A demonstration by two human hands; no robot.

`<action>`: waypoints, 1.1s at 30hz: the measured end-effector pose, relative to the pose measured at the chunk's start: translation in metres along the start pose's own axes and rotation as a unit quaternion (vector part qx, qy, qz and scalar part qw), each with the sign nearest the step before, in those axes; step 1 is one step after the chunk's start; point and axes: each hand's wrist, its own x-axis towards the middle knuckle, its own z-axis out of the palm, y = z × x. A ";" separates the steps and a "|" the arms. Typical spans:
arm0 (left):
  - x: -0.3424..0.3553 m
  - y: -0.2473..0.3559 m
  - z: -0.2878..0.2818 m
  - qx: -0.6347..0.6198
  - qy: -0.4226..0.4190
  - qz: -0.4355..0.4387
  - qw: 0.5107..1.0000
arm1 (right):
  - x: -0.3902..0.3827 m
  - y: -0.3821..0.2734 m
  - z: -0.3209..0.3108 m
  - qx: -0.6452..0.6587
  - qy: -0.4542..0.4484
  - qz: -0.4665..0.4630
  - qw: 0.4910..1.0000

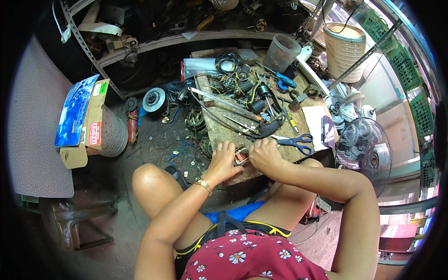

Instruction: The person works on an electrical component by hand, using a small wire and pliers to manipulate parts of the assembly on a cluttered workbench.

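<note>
At the near edge of a wooden workbench (219,126), both my hands are close together around a small part with red and thin pale metal bits (241,157). My left hand (224,163) lies at its left, fingers bent down and thumb stretched toward it. My right hand (267,156) is closed at its right, knuckles up, hiding its fingertips. What exactly either hand grips is hidden. Just right of my right hand lie scissors (302,143) with dark blue handles. Beyond my hands lies a dark tool with a black cord (268,128).
Tools, wires and metal parts crowd the bench, with a yellow screwdriver (292,123) and a clear plastic tub (282,52). A floor fan (366,149) stands at right. At left are a cardboard box (95,112), a perforated basket (114,133) and a brown stool (79,219).
</note>
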 end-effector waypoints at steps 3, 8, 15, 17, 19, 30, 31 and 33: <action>0.001 -0.002 -0.003 0.001 0.000 0.006 1.000 | 0.000 0.012 0.000 0.000 0.008 -0.066 0.998; 0.000 -0.002 0.000 0.001 -0.003 0.001 1.000 | 0.004 0.009 -0.034 -0.069 -0.025 -0.102 0.992; 0.000 -0.008 0.006 -0.007 0.017 0.015 1.000 | 0.031 -0.025 -0.057 -0.092 -0.173 -0.067 0.978; 0.000 -0.006 0.004 -0.015 0.002 0.002 1.000 | 0.028 -0.032 -0.050 -0.124 -0.154 -0.042 0.979; 0.001 -0.006 0.004 -0.017 0.003 0.008 1.000 | 0.018 -0.029 -0.040 -0.117 -0.081 -0.040 0.989; -0.001 -0.004 -0.001 -0.022 0.003 0.016 1.000 | -0.024 -0.031 0.026 0.137 0.052 0.155 0.977; -0.001 -0.005 -0.001 -0.018 0.002 0.018 1.000 | -0.025 -0.029 0.026 0.139 0.054 0.157 0.976; -0.002 -0.007 0.000 -0.018 0.005 0.010 1.000 | -0.027 -0.021 0.027 0.199 0.051 0.143 0.968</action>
